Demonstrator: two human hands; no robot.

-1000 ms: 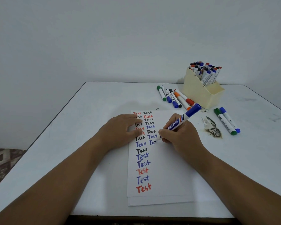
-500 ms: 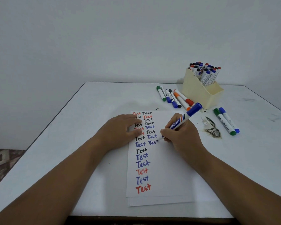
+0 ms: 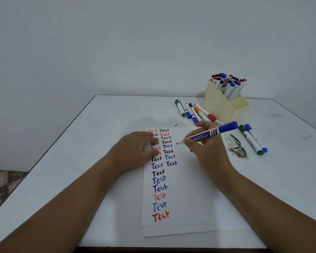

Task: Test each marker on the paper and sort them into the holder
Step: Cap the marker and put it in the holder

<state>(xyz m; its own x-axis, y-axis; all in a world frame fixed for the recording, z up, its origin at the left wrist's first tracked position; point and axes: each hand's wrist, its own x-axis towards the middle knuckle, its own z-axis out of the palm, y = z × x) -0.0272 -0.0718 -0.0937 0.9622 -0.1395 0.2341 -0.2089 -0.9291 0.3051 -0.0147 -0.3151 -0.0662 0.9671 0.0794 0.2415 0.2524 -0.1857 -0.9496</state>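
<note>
The paper (image 3: 181, 189) carries two columns of "Test" words, so many markers look tested; the holder (image 3: 221, 106) at the table's far right is well filled; the right hand (image 3: 206, 150) grips a blue marker (image 3: 208, 135), tip just above the sheet; the left hand (image 3: 135, 150) presses flat on the paper; loose markers (image 3: 193, 110) beside the holder remain.

left hand (image 3: 135, 152) hides some words on the paper (image 3: 186, 198).
</note>
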